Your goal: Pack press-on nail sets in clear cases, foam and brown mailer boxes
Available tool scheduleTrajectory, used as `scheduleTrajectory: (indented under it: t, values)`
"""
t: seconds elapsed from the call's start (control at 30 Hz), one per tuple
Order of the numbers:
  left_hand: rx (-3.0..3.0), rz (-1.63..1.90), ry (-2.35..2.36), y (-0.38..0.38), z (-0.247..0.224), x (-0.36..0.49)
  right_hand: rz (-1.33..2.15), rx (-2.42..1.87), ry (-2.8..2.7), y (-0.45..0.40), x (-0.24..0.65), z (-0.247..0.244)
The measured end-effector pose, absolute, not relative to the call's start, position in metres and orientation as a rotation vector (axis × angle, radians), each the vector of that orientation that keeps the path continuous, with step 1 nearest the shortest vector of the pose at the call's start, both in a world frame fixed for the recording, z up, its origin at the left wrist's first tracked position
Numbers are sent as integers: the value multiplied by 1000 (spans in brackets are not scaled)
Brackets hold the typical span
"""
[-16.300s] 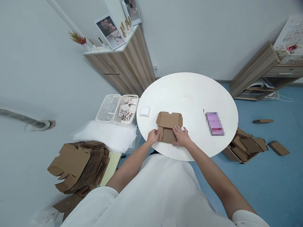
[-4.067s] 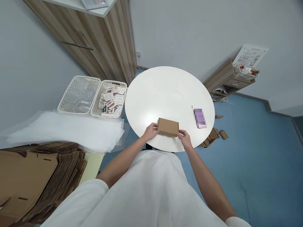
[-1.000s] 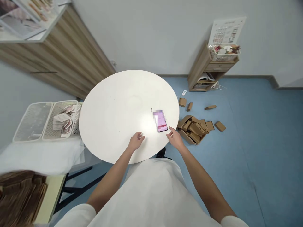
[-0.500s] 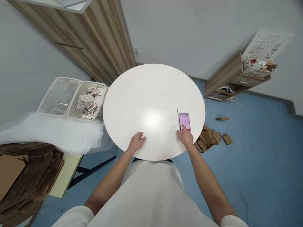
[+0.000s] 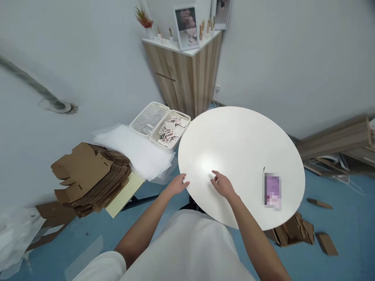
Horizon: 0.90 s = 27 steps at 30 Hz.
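My left hand (image 5: pixel 176 185) is at the near left rim of the round white table (image 5: pixel 243 144), with fingers apart and nothing held. Over the tabletop, my right hand (image 5: pixel 222 186) is open and empty, its index finger stretched toward the left. I cannot tell whether either hand touches the surface. To the right of my right hand lies a phone (image 5: pixel 272 190), blurred into pixels. A white basket (image 5: pixel 160 145) filled with printed cards (image 5: pixel 171 130) stands left of the table, beside a second basket (image 5: pixel 136 124) with clear plastic in it.
White sheets (image 5: pixel 140 152) and a stack of flat cardboard boxes (image 5: pixel 90 179) lie on a stand at left. A wooden cabinet (image 5: pixel 181 74) fills the corner. Folded cardboard boxes (image 5: pixel 295 232) sit on the floor at right, below a wooden shelf unit (image 5: pixel 336 136).
My view has swung left. My right hand has left the phone and come across the table toward the left. My left hand has shifted to the table's left rim.
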<state>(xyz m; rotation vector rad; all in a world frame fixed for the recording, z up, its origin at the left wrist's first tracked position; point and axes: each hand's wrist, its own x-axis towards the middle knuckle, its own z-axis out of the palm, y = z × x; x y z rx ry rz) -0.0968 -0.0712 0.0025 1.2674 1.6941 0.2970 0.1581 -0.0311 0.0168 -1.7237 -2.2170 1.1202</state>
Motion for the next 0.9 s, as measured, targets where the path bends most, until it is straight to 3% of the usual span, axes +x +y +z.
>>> scheduleTrajectory:
  t: [0.4, 0.9]
  values:
    - [1107, 141, 1835, -120, 25, -157, 1284, -1405, -2554, -20, 110, 3]
    - [1348, 661, 1850, 14, 20, -245, 1211, -1414, -2363, 68, -22, 11]
